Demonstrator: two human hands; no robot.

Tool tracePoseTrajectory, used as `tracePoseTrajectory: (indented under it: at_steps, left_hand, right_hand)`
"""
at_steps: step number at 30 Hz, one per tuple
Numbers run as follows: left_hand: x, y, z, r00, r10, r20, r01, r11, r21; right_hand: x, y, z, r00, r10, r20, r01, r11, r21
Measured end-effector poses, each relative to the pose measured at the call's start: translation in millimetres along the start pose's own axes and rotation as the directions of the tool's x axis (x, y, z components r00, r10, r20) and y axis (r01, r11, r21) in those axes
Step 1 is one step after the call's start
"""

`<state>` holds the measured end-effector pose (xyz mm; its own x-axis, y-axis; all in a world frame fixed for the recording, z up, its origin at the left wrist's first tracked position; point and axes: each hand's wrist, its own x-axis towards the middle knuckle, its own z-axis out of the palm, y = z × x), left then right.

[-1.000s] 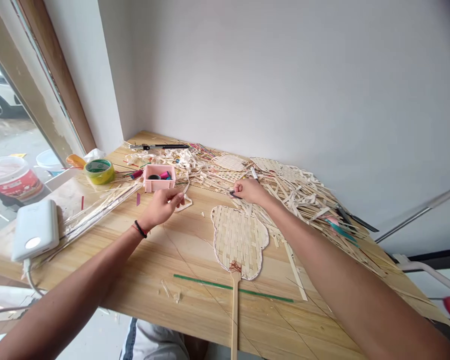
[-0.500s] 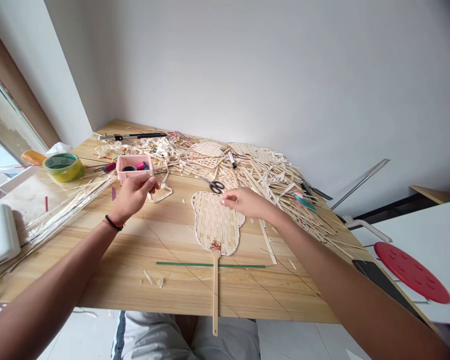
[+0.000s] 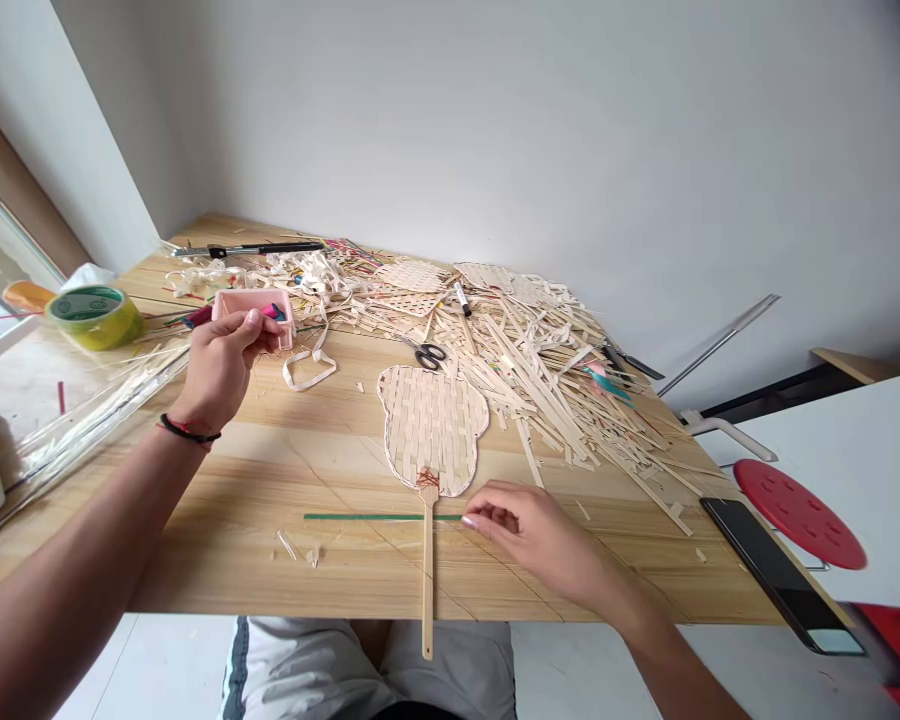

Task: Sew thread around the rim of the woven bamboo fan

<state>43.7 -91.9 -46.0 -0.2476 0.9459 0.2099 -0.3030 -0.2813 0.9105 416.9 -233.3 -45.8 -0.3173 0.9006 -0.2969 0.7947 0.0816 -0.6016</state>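
At the centre lies a woven bamboo fan (image 3: pixel 433 425) with a wavy bound rim, its wooden handle (image 3: pixel 428 590) sticking out past the table's front edge. Brown-red thread ties the two together. My left hand (image 3: pixel 221 365), closed in a pinch, hovers at the front of a pink box (image 3: pixel 253 299) with thread spools in it; what the fingers hold is hidden. Low beside the handle, my right hand (image 3: pixel 521 530) has thumb and forefinger together over the right part of a green strip (image 3: pixel 367 517). Whatever is between those fingertips cannot be made out.
Black-handled scissors (image 3: pixel 430 356) lie behind the fan. A heap of bamboo strips (image 3: pixel 555 375) spreads along the back and right, with a marker (image 3: pixel 463 300) on it. Tape (image 3: pixel 95 317) stands at left. A phone (image 3: pixel 776 570) lies by the right edge.
My right hand has come down from the fan's upper edge to the green strip beside the handle. My left hand has shifted left, in front of the pink box. The view has moved slightly.
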Motion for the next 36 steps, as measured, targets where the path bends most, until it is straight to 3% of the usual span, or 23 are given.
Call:
tracePoseTrajectory:
  at_steps: [4, 8, 11, 14, 16, 19, 24, 28, 32, 36]
  left_hand:
    - [3, 1, -3.6, 0.998, -0.036, 0.044, 0.038, 0.998, -0.04]
    - [-3, 2, -2.1, 0.971, -0.123, 0.203, 0.129, 0.992, -0.016]
    - [-15, -2, 4.8, 0.917, -0.2, 0.346, 0.196, 0.979, 0.047]
    - [-28, -8, 13.8, 0.834, -0.276, 0.477, 0.263, 0.96, 0.096]
    - [-34, -11, 19.0, 0.795, -0.303, 0.526, 0.285, 0.951, 0.116]
    - [-40, -12, 23.6, 0.761, -0.321, 0.563, 0.304, 0.944, 0.127]
    - [-44, -12, 24.8, 0.719, -0.403, 0.566, 0.423, 0.9, 0.103]
    - [-46, -11, 26.9, 0.712, -0.398, 0.578, 0.438, 0.896, 0.077]
    - [-45, -11, 29.3, 0.733, -0.361, 0.576, 0.405, 0.912, 0.056]
    - [-44, -12, 28.8, 0.753, -0.367, 0.547, 0.405, 0.913, 0.054]
  right_hand:
    - [7, -17, 11, 0.99, -0.094, -0.107, 0.105, 0.989, 0.103]
    - [37, -35, 16, 0.961, -0.216, -0.17, 0.243, 0.957, 0.159]
    - [67, -49, 22, 0.929, -0.312, -0.199, 0.352, 0.911, 0.214]
    - [98, -57, 33, 0.921, -0.318, -0.224, 0.381, 0.856, 0.35]
    - [117, -62, 41, 0.937, -0.299, -0.181, 0.349, 0.778, 0.522]
    - [137, -71, 52, 0.928, -0.363, -0.089, 0.332, 0.691, 0.643]
    - [143, -84, 63, 0.885, -0.463, 0.054, 0.232, 0.537, 0.811]
    - [138, -79, 63, 0.904, -0.422, 0.061, 0.151, 0.451, 0.88]
    - [135, -70, 59, 0.924, -0.381, -0.033, 0.223, 0.466, 0.856]
    - [132, -66, 53, 0.93, -0.359, -0.079, 0.276, 0.54, 0.795]
